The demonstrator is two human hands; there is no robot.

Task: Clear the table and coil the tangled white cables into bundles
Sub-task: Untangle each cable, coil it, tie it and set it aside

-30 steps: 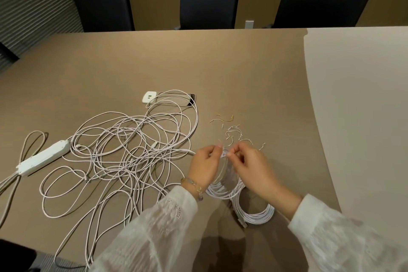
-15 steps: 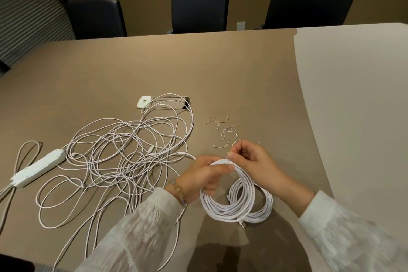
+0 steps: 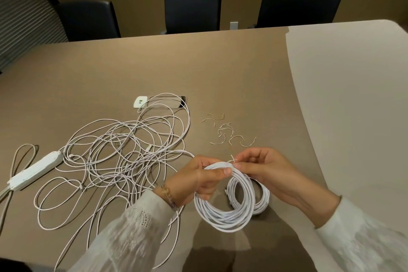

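My left hand (image 3: pixel 198 180) grips the top of a coiled white cable bundle (image 3: pixel 223 216), held just above the table. My right hand (image 3: pixel 258 168) pinches a thin gold twist tie (image 3: pixel 233 159) at the top of that coil. A second coiled white bundle (image 3: pixel 261 201) lies on the table behind the first, partly hidden by it. A large tangle of white cables (image 3: pixel 123 154) spreads over the brown table (image 3: pixel 198 68) to the left, and some strands run under my left sleeve.
Several loose gold twist ties (image 3: pixel 227 131) lie just beyond my hands. A white power strip (image 3: pixel 35 170) sits at the far left, a white charger (image 3: pixel 140 101) and a phone (image 3: pixel 176 104) beyond the tangle. Three black chairs (image 3: pixel 193 4) stand at the far edge.
The coil has turned from edge-on to an open ring hanging from my left hand. My right hand now pinches a tie at the coil's top. The view shifted slightly.
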